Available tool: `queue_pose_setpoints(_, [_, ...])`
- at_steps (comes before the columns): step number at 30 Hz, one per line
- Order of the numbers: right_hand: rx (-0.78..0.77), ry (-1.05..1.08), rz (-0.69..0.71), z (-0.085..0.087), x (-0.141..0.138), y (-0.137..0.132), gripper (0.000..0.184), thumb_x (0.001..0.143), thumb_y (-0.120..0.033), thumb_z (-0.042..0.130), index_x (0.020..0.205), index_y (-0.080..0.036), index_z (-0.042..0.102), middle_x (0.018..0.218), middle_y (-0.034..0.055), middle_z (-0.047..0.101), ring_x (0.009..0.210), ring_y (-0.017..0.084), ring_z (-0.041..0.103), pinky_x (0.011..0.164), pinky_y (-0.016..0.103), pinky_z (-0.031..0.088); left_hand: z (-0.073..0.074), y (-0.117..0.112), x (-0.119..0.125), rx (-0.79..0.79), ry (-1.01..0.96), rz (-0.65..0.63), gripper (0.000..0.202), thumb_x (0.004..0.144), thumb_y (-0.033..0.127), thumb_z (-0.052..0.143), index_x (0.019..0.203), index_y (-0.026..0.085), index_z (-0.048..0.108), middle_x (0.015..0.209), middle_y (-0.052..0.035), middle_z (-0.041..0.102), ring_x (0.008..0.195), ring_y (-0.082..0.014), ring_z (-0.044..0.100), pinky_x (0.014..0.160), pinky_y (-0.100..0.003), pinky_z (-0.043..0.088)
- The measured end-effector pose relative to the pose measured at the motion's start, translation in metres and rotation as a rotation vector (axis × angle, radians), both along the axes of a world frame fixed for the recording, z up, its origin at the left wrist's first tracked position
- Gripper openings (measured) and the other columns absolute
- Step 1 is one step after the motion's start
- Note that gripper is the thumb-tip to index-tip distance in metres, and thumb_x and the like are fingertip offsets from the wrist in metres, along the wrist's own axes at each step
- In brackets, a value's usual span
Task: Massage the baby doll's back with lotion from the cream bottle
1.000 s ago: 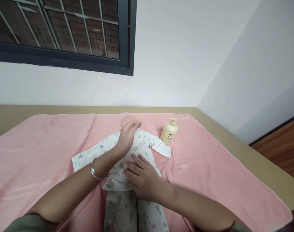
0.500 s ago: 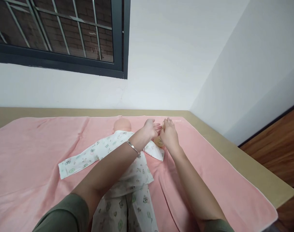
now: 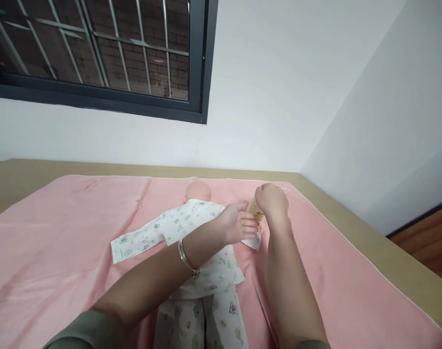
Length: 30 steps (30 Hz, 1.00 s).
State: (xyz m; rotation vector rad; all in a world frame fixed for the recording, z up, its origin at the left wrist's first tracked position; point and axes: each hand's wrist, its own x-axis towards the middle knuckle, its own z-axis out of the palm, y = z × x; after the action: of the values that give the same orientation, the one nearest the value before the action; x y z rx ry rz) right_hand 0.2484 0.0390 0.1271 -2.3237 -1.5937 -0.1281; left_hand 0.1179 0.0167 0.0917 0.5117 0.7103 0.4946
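A doll (image 3: 198,191) with a bare head lies on a pink blanket, wearing a white printed top (image 3: 184,215) and matching trousers (image 3: 224,312). My right hand (image 3: 274,199) is closed around the upper part of a yellowish see-through bottle (image 3: 255,209) with dark print; the hand hides the bottle's top. Just left of the bottle, my left hand (image 3: 239,223) is open, its palm showing and its fingers stretched toward the bottle. It hovers over the doll's right-side sleeve (image 3: 253,241), covering most of it. The other sleeve (image 3: 137,242) stretches out to the left.
The pink blanket (image 3: 61,228) covers most of a tan surface (image 3: 337,220) that meets a white wall (image 3: 264,97). A dark-framed window (image 3: 197,63) with bars is at upper left. Brown wood (image 3: 424,232) shows at the right edge.
My right hand has turned and curled into a fist at the bottle. My left hand has come lower and opened, showing its palm. The view has shifted slightly left.
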Motion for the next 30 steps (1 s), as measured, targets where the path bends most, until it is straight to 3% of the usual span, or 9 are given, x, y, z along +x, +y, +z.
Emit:
queue_pose_setpoints(3, [-0.025,0.022,0.015,0.002,0.001,-0.002,0.035,0.088,-0.023,0.036,0.091,-0.014,0.07,0.093,0.0169,0.071,0.089,0.026,0.065,0.076,0.032,0.042,0.012,-0.03,-0.027,0.024,0.015,0.064,0.034,0.093,0.035,0.041,0.098,0.008,0.061,0.084,-0.0119,0.064,0.072,-0.0182,0.063,0.07,-0.028,0.052])
queue_pose_setpoints(7, [-0.044,0.039,0.066,-0.001,0.01,0.001,0.035,0.085,-0.024,0.036,0.091,-0.017,0.07,0.097,0.0158,0.071,0.092,0.028,0.065,0.082,0.038,0.042,0.028,-0.056,-0.059,0.032,0.012,0.207,0.039,0.094,0.037,0.041,0.112,0.009,0.061,0.112,-0.0163,0.065,0.105,-0.0223,0.063,0.093,-0.032,0.049])
queue_pose_setpoints(10, [0.017,0.056,0.059,0.0,0.011,0.002,0.037,0.084,-0.026,0.04,0.105,-0.018,0.07,0.111,0.0168,0.07,0.109,0.034,0.061,0.099,0.054,0.035,0.041,-0.067,-0.082,0.025,-0.041,0.322,0.042,0.094,0.038,0.039,0.12,0.011,0.058,0.127,-0.0173,0.061,0.121,-0.0253,0.058,0.101,-0.035,0.045])
queue_pose_setpoints(13, [0.17,0.137,0.091,0.007,-0.008,-0.014,0.046,0.087,-0.027,0.042,0.126,-0.015,0.062,0.131,0.0198,0.061,0.127,0.037,0.051,0.109,0.065,0.021,0.055,-0.081,-0.103,0.013,-0.15,0.341,0.047,0.094,0.039,0.037,0.124,0.01,0.057,0.131,-0.0176,0.06,0.126,-0.0263,0.055,0.105,-0.037,0.044])
queue_pose_setpoints(17, [0.488,0.344,0.436,0.013,-0.061,-0.066,0.051,0.097,-0.038,0.035,0.144,-0.02,0.046,0.152,0.0127,0.04,0.143,0.031,0.033,0.115,0.059,0.023,0.064,-0.102,-0.12,0.053,-0.26,0.299,0.051,0.093,0.042,0.037,0.128,0.01,0.055,0.132,-0.0156,0.06,0.13,-0.0239,0.052,0.111,-0.035,0.038])
queue_pose_setpoints(21, [0.552,0.229,0.804,0.007,-0.111,-0.12,0.054,0.101,-0.04,0.029,0.154,-0.03,0.026,0.159,0.005,0.028,0.146,0.033,0.022,0.114,0.069,-0.009,0.064,-0.115,-0.12,0.154,-0.295,0.206,0.05,0.094,0.048,0.038,0.127,0.016,0.057,0.125,-0.0126,0.065,0.131,-0.0254,0.051,0.113,-0.041,0.037])
queue_pose_setpoints(23, [0.501,0.187,0.977,0.002,-0.126,-0.137,0.062,0.1,-0.046,0.033,0.156,-0.03,0.016,0.159,0.0061,0.025,0.147,0.036,0.018,0.113,0.072,-0.006,0.064,-0.122,-0.12,0.21,-0.276,0.204,0.054,0.094,0.055,0.033,0.126,0.019,0.058,0.121,-0.0123,0.066,0.131,-0.0286,0.051,0.111,-0.046,0.04])
queue_pose_setpoints(26, [0.535,0.192,1.128,-0.007,-0.138,-0.149,0.075,0.096,-0.055,0.04,0.157,-0.025,0.009,0.161,0.0099,0.021,0.147,0.041,0.012,0.112,0.074,0.01,0.066,-0.137,-0.128,0.312,-0.215,0.304,0.061,0.091,0.065,0.033,0.126,0.022,0.06,0.122,-0.0104,0.067,0.135,-0.029,0.046,0.111,-0.046,0.04])
queue_pose_setpoints(30, [0.653,0.14,1.259,-0.031,-0.15,-0.157,0.068,0.094,-0.04,0.052,0.155,-0.03,0.021,0.155,0.0076,0.035,0.145,0.037,0.021,0.114,0.065,0.026,0.073,-0.149,-0.153,0.459,-0.194,0.501,0.067,0.086,0.073,0.031,0.123,0.028,0.064,0.126,-0.0058,0.066,0.139,-0.0271,0.041,0.111,-0.044,0.041])
